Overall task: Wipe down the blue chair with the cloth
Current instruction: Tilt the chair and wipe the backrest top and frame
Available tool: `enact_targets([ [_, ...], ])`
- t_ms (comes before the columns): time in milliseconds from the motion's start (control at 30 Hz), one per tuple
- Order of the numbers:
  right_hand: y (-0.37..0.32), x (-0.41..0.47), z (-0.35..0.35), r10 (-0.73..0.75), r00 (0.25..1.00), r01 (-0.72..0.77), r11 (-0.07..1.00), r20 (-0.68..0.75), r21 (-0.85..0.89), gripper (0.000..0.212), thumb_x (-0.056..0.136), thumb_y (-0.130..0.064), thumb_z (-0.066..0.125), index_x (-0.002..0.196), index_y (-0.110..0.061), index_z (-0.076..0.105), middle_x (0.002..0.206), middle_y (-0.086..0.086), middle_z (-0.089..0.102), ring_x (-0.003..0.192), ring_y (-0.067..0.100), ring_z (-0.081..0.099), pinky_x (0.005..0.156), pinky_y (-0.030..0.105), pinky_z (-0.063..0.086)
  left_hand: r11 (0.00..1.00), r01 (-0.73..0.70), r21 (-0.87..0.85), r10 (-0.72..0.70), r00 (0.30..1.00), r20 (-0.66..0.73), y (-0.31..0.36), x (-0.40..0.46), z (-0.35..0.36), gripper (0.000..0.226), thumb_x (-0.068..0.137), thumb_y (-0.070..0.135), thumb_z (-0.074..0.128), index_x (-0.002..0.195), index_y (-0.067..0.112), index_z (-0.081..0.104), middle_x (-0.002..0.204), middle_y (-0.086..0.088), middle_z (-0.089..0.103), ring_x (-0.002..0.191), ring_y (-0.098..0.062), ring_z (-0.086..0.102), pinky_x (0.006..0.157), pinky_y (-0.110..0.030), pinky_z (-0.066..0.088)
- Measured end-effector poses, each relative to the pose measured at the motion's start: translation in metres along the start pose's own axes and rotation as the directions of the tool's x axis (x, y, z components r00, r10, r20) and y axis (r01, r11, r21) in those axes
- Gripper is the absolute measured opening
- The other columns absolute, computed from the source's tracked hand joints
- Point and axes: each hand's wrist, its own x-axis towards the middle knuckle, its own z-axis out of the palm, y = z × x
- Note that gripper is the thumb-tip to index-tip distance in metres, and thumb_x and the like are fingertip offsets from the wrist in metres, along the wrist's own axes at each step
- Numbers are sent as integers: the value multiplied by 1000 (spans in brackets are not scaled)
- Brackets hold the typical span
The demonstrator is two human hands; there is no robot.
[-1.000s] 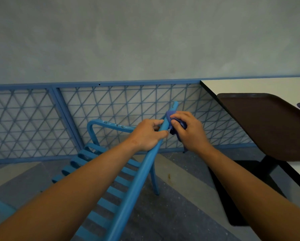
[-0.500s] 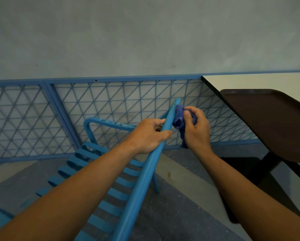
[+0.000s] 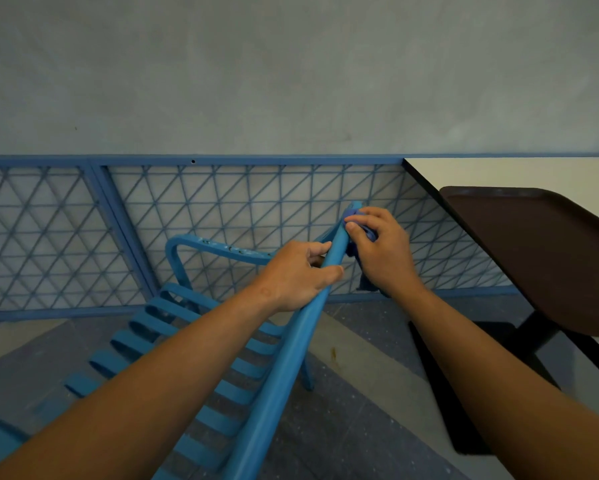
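Head view first: the right hand (image 3: 381, 251) has its fingers (image 3: 355, 226) curled round a small, soft, dark blue cloth (image 3: 351, 213), pressing it on the far end of a long round blue metal bar (image 3: 291, 344). The left hand (image 3: 296, 275) grips the same bar just below, with its thumb (image 3: 329, 271) on top and its fingers wrapped under.

That bar is part of the blue metal chair with flat slats (image 3: 201, 341), which seems to be tipped toward the person.

I think the cloth is light and floppy, so it is best bunched in the palm. The chair looks stiff and hard, maybe a bit heavy, and its paint looks smooth, so it could slip. The bar is a good place to hold it.

I count one chair, one cloth and two hands. Beside them is one white table (image 3: 499, 171) with one dark brown tray (image 3: 533, 258) on it. Behind is a blue wire fence (image 3: 222, 209) and a grey wall (image 3: 291, 71).
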Motion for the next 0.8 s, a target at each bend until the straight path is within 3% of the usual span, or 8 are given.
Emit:
enact_targets([
  [100, 1, -14, -3, -101, 993, 103, 994, 58, -32, 16, 98, -18, 67, 108, -15, 78, 119, -5, 63, 111, 1, 58, 92, 6, 41, 1000, -2, -4, 2, 1000, 4, -1, 1, 0, 33, 88, 37, 71, 121, 42, 69, 98, 17, 76, 89, -2, 71, 82, -26, 59],
  [200, 1, -3, -5, -145, 985, 147, 989, 98, -19, 15, 97, -18, 67, 107, -15, 78, 114, -5, 64, 107, 5, 61, 90, 11, 45, 1000, -7, -3, 7, 1000, 7, -1, 2, 0, 24, 89, 38, 69, 113, 43, 70, 96, 12, 77, 87, -8, 73, 83, -33, 60],
  [333, 5, 30, 0, -80, 988, 88, 995, 132, -55, 15, 99, -21, 65, 103, -13, 78, 109, -5, 65, 100, 14, 65, 84, 41, 58, 1000, 3, 6, -3, 1000, 2, 0, 1, 1, 36, 91, 39, 69, 127, 34, 68, 95, 14, 76, 86, -3, 72, 84, -30, 60],
  [400, 6, 47, 0, -41, 989, 54, 995, 142, -88, 17, 99, -21, 64, 103, -11, 78, 108, -1, 66, 98, 18, 65, 80, 47, 59, 1000, 11, 6, -11, 1000, 0, 1, 0, 1, 39, 91, 40, 70, 129, 33, 67, 96, 16, 76, 85, 0, 71, 80, -25, 58],
  [500, 4, 62, -3, -6, 982, 38, 986, 188, -165, 21, 100, -23, 63, 105, -9, 77, 110, 3, 68, 100, 21, 65, 83, 49, 58, 1000, 15, 7, -15, 1000, 0, 2, -1, -1, 37, 91, 40, 71, 127, 35, 67, 96, 17, 75, 84, 2, 71, 75, -19, 56],
  [600, -1, 53, -8, -26, 975, 61, 986, 221, -152, 21, 101, -23, 61, 105, -9, 77, 112, 1, 67, 97, 19, 66, 80, 46, 59, 1000, 14, -1, -14, 1000, -3, 3, -3, 0, 28, 90, 39, 71, 118, 40, 67, 96, 14, 76, 86, -2, 72, 80, -24, 59],
  [800, -6, 4, -11, -231, 941, 260, 961, 248, -94, 20, 100, -27, 60, 105, -17, 76, 113, -5, 67, 106, 14, 64, 94, 38, 52, 1000, 19, -6, -19, 1000, -4, 3, -2, 0, 22, 92, 36, 69, 114, 40, 68, 98, 13, 76, 92, -2, 70, 81, -19, 55],
])
